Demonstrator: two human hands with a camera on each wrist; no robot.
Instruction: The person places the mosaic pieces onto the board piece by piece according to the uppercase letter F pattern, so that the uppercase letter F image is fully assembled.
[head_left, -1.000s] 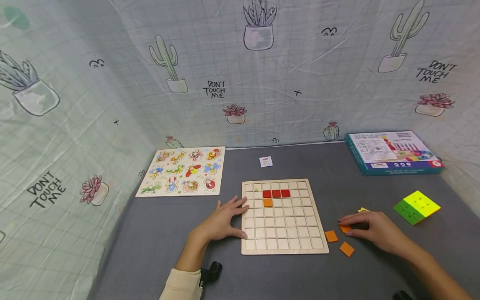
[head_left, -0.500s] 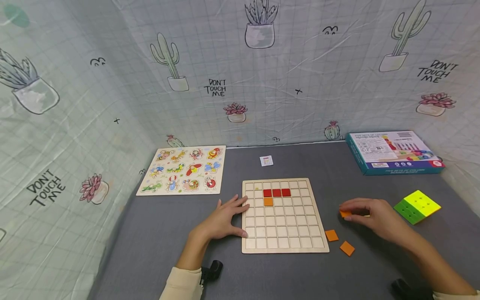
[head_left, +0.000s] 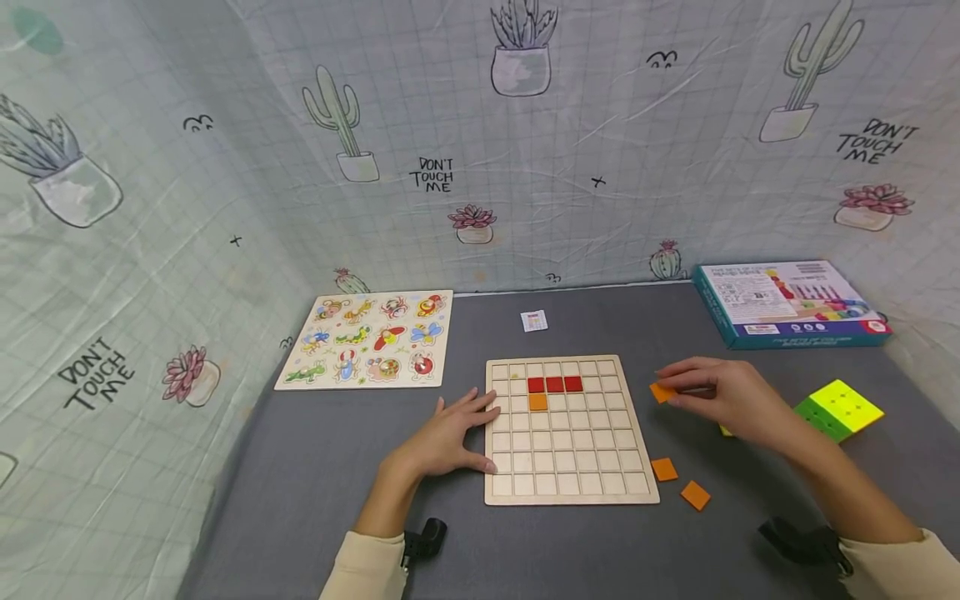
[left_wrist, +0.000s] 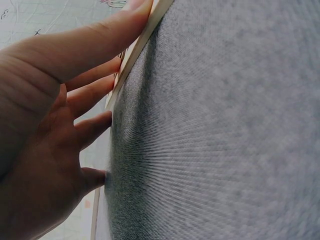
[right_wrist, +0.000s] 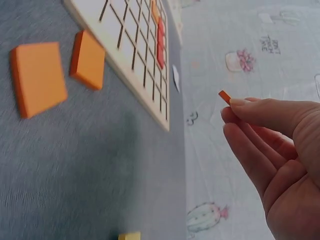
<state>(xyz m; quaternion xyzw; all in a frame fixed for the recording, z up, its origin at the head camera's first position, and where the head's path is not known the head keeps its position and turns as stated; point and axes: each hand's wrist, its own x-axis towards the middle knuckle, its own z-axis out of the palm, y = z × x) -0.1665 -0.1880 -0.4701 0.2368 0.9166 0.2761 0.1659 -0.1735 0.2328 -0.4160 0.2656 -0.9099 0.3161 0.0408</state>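
Observation:
A wooden grid board (head_left: 573, 439) lies flat on the grey table. Three red tiles (head_left: 554, 384) sit side by side in its upper part, with one orange tile in the board (head_left: 537, 402) under the leftmost red one. My left hand (head_left: 448, 439) rests at the board's left edge, fingers spread and touching the rim. Between thumb and fingers, my right hand (head_left: 731, 398) pinches another orange tile (head_left: 662, 392), raised off the table just right of the board. Two loose orange tiles (head_left: 664, 470) (head_left: 696, 495) lie by the board's lower right corner.
A yellow piece (head_left: 726, 431) shows partly under the right hand. A green and yellow puzzle cube (head_left: 840, 410) stands to the right, and a flat box (head_left: 791, 304) lies behind it. An insect puzzle board (head_left: 365, 340) is at back left. A small card (head_left: 534, 321) lies behind the grid board.
My right hand has picked the orange tile off the table and carried it up and leftward, towards the board's right edge. The left hand stays at the board.

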